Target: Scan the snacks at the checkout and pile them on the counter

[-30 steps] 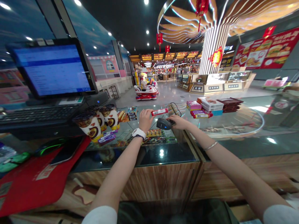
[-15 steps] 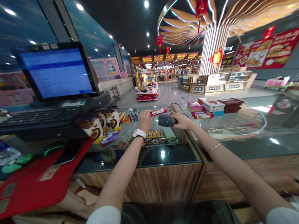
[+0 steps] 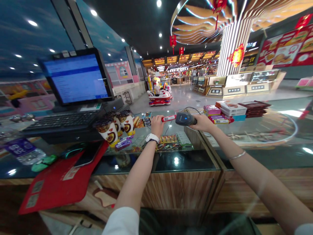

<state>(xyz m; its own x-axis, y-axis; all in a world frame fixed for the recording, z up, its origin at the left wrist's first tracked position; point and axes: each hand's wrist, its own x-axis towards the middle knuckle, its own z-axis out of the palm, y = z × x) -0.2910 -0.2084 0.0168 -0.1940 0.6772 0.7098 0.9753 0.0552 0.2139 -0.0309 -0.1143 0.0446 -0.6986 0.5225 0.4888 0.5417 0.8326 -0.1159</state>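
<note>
Above the glass counter, my left hand [image 3: 157, 125] is closed on the end of a slim red candy stick pack [image 3: 169, 118], whose white label faces me. My right hand [image 3: 203, 123] grips the handle of a dark barcode scanner [image 3: 185, 118] with a small blue light on top. The scanner's head points left and sits close beside the pack's right end; whether they touch I cannot tell. To the left of my left hand, several lidded cups [image 3: 126, 122] stand behind small purple packets [image 3: 123, 142].
Boxes and packets [image 3: 231, 109] and a stack of dark red packages [image 3: 254, 108] lie on the right counter. At left are a monitor [image 3: 78, 76], keyboard [image 3: 61, 122], red mat [image 3: 58, 186], phone [image 3: 88, 154] and water bottle [image 3: 24, 150]. A scanner cable [image 3: 193, 108] curves behind my right hand.
My view has turned left, so the scene sits farther right. The scanner looks turned a little and the pack lies more level. Both hands keep their hold.
</note>
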